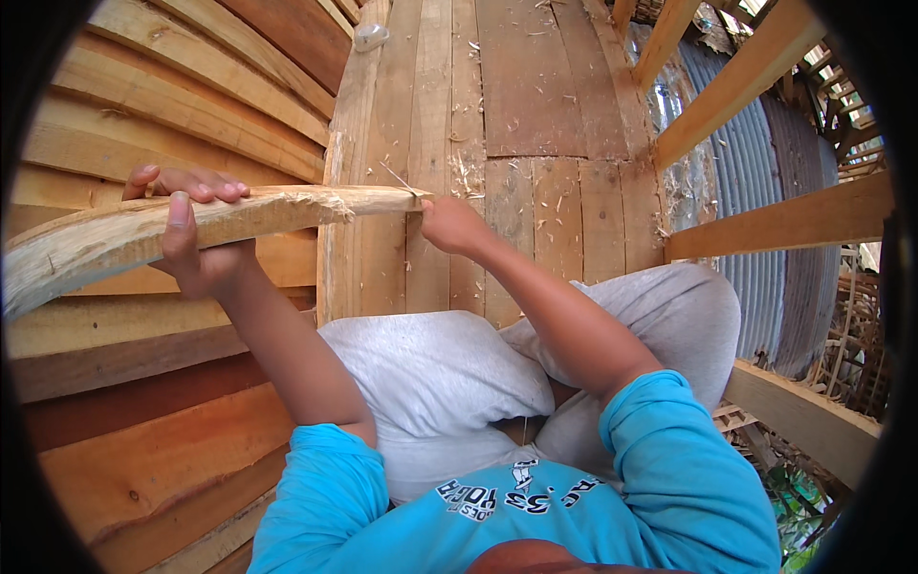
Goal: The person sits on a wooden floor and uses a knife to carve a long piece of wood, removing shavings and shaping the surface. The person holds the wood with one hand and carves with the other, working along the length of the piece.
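A long, pale piece of wood (277, 210) runs from the left rim to the middle of the view, broad at the left and narrower at its right end. Rough, splintered cuts mark its middle. My left hand (196, 230) grips the broad part, thumb on the near side and fingers over the far side. At the narrow end, my right hand (454, 227) is closed in a fist against the wood. A thin dark strip (398, 178) juts up-left beside that fist; whether it is a blade or a shaving, I cannot tell. The fist hides what it holds.
Wood shavings (466, 177) lie scattered over the plank floor (535, 105). Stacked or slatted boards (163, 421) line the left side. Wooden rails (784, 220) and corrugated metal sheets (751, 191) stand at the right. A small clear container (371, 37) sits at the far end. My crossed legs (430, 373) are close below.
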A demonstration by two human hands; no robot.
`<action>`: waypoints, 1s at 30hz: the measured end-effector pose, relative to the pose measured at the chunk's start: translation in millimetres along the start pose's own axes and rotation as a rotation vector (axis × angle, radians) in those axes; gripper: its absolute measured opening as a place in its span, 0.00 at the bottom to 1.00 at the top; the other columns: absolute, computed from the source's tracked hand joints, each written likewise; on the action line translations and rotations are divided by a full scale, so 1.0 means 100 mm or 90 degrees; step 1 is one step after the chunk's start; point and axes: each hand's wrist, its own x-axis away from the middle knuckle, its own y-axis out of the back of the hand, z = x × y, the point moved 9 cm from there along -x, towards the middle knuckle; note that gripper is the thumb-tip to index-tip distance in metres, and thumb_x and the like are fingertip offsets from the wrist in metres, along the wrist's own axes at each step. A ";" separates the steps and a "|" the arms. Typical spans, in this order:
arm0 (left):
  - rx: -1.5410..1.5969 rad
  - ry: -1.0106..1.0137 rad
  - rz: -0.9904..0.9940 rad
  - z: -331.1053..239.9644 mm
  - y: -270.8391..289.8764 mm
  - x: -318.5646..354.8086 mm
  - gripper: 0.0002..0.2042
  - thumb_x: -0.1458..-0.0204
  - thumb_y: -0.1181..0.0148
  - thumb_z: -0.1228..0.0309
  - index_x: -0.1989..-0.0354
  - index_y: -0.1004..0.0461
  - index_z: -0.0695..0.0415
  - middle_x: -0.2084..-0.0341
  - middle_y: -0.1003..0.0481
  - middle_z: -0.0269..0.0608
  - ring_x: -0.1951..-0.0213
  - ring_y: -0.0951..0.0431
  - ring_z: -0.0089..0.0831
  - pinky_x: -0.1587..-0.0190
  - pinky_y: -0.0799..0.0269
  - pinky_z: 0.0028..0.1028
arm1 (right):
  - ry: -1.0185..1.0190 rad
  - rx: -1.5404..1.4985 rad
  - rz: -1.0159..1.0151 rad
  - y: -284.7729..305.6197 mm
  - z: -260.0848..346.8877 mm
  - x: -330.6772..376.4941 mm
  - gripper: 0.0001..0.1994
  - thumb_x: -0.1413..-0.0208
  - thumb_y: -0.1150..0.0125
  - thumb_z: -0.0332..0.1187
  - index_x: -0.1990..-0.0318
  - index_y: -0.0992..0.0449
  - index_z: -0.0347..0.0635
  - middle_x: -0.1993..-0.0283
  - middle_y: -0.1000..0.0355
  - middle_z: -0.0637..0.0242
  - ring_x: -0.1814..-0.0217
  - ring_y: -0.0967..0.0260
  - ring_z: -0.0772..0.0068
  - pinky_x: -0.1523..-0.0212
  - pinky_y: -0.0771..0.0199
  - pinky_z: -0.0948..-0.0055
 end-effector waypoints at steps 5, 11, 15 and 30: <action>-0.027 -0.010 -0.046 0.00 0.16 0.04 0.14 0.53 0.47 0.73 0.57 0.36 0.58 0.78 0.30 0.43 0.75 0.28 0.33 0.69 0.25 0.35 | 0.068 -0.059 0.040 0.18 0.85 0.21 0.25 0.32 0.63 0.38 0.71 0.24 0.28 0.69 0.26 0.35 0.63 0.27 0.35 0.55 0.27 0.48; -0.079 -0.042 -0.127 0.06 -0.03 0.00 0.12 0.57 0.47 0.76 0.62 0.37 0.57 0.83 0.31 0.43 0.81 0.28 0.34 0.73 0.22 0.35 | 0.006 -0.075 -0.030 0.22 0.23 -0.04 0.24 0.31 0.63 0.41 0.69 0.27 0.28 0.72 0.29 0.38 0.67 0.30 0.35 0.60 0.30 0.47; -0.004 -0.007 -0.084 0.02 0.03 0.00 0.11 0.55 0.48 0.72 0.62 0.36 0.54 0.81 0.30 0.42 0.79 0.27 0.34 0.71 0.24 0.36 | 0.095 -0.043 -0.062 0.26 0.58 0.05 0.25 0.31 0.62 0.41 0.71 0.27 0.29 0.73 0.29 0.39 0.67 0.30 0.35 0.61 0.30 0.46; 0.042 0.027 -0.090 0.16 0.12 0.05 0.09 0.52 0.48 0.70 0.61 0.33 0.50 0.77 0.31 0.39 0.75 0.28 0.33 0.68 0.26 0.35 | 0.020 -0.009 -0.042 0.31 0.27 0.07 0.22 0.33 0.59 0.41 0.66 0.24 0.30 0.68 0.26 0.39 0.62 0.26 0.38 0.56 0.27 0.47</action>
